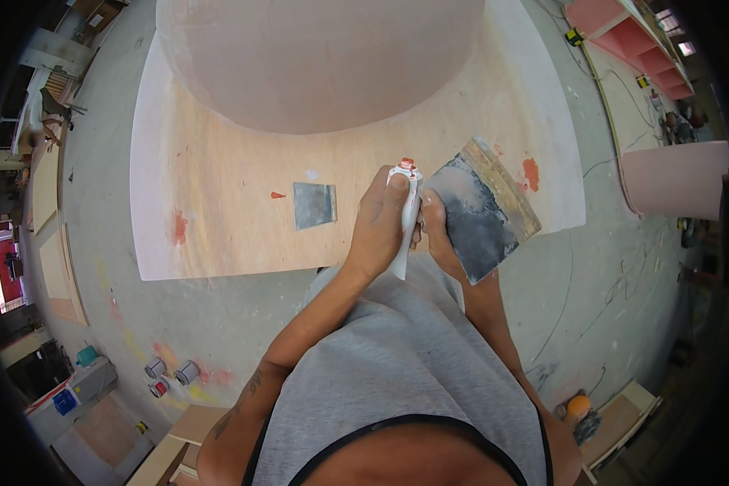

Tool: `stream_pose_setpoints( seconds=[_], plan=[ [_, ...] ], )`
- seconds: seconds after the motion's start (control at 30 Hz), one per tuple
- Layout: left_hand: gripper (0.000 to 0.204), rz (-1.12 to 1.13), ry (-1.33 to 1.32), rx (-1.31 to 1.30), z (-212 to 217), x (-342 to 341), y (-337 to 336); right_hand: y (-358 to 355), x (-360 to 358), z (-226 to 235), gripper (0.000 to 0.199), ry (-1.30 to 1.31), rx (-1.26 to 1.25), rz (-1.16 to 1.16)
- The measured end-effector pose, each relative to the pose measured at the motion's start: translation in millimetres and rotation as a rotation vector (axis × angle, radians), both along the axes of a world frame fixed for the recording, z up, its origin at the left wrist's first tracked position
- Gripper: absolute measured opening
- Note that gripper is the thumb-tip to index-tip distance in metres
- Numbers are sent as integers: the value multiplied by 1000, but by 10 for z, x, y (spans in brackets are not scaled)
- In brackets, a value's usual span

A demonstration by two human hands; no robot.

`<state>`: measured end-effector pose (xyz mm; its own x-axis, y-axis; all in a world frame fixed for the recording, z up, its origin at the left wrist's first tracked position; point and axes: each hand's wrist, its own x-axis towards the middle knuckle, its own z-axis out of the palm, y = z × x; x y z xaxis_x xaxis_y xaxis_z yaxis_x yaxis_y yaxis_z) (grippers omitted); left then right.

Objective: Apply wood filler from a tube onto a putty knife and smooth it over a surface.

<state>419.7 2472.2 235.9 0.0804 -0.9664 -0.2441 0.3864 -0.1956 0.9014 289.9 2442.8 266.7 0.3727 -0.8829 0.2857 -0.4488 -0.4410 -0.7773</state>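
Observation:
Closed around a white squeeze tube (407, 219) is my left hand (374, 219), its thumb pressed on the tube just under the nozzle. Red paste is smeared on the tube's upward-pointing tip. My right hand (435, 223) grips a wide dark-grey putty spreader (479, 215), tilted, its face dusted with pale residue and a tan strip along its far edge. Both hands are close together above the front of a pale plywood sheet (243, 186). A smaller grey spreader (313, 205) lies flat on that sheet, left of my left hand, beside a small red dab (278, 195).
A large pinkish rounded form (320, 65) stands on the plywood's far part. Orange-red stains (530, 173) mark the sheet. Cans (186, 372) stand on the grey floor at lower left. Cables (571, 283) cross the floor at right, near a pink curved piece (676, 180).

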Motion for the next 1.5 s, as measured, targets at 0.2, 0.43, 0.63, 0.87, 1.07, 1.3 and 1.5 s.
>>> stream_pose_setpoints(
  seconds=[0.2, 0.43, 0.63, 0.87, 1.07, 1.3, 1.5],
  plan=[
    [52, 64, -68, -55, -57, -43, -14, 32, -17, -94, 23, 14, 126, -10],
    [52, 52, -22, -13, -70, -45, 24, 23, -39, -148, 15, 40, 114, 35],
    [54, 86, -51, -53, -124, -54, 17, 69, 56, -97, 13, -44, -3, -55],
    [53, 84, -61, -44, -135, -81, -4, 46, -32, -326, 15, -38, -37, -8],
    [49, 130, -42, 30, -42, -30, -24, 105, 12, 13, 20, 11, 314, -39],
    [57, 90, 247, 64, 90, -10, -121, 125, 17, 198, 16, -279, 176, -80],
    [63, -25, 335, -21, 127, -15, -134, -47, -78, -2, 20, -242, 110, -149]
  ],
)
